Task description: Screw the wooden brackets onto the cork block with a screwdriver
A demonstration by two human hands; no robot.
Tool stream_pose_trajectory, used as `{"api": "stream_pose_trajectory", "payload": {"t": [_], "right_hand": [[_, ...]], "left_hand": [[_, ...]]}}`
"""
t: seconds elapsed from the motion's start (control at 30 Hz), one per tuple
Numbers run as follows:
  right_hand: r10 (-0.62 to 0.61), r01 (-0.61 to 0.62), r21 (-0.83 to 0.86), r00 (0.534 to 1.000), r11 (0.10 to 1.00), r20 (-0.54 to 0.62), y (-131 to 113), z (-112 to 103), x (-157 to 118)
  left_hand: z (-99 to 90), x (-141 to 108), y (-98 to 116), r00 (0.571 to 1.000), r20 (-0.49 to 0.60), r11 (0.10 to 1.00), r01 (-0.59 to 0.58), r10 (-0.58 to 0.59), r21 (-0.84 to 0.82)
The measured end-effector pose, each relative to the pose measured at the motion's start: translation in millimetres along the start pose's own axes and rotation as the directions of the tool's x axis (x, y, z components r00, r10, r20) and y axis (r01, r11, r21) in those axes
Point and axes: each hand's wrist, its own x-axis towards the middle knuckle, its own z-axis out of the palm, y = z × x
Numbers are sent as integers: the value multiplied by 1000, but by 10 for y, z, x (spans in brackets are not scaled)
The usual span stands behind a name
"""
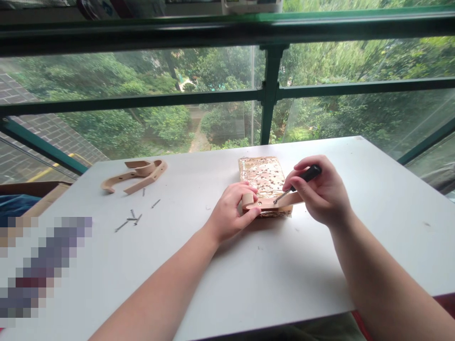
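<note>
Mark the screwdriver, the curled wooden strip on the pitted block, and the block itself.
Screwdriver [311,173]: head view, on its black handle.
Curled wooden strip [267,204]: head view, on its flat stretch.
Pitted block [262,171]: head view, on its hole-dotted top face.

Wooden strip [267,204], right end concealed.
Our right hand [314,189] covered that end; we had the cardboard box [50,197] cut by the left edge, the pixelated object [46,260] below it unreadable.
</note>
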Motion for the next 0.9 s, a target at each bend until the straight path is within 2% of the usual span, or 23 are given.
{"api": "stream_pose_trajectory", "payload": {"t": [0.27, 0.43, 0.63, 0.77, 0.9], "right_hand": [[22, -21, -3, 994, 1000, 112, -93, -64, -28], [70, -62, -94, 994, 994, 82, -66, -73, -6], [-12, 25, -186, 998, 982, 69, -49, -68, 0], [-11, 19, -257, 999, 966, 32, -41, -86, 14], [-16, 9, -251, 1000, 968, -25, -14, -78, 12]], "left_hand": [[-1, 1, -6, 1000, 11, 1000, 1, -1, 0], [8, -9, -32, 1000, 3, 1000, -13, 13, -4], [12, -11, -43, 1000, -2, 1000, -30, 30, 1], [11, -9, -40, 1000, 0, 1000, -27, 27, 4], [14, -7, -38, 1000, -3, 1000, -25, 25, 0]]}}
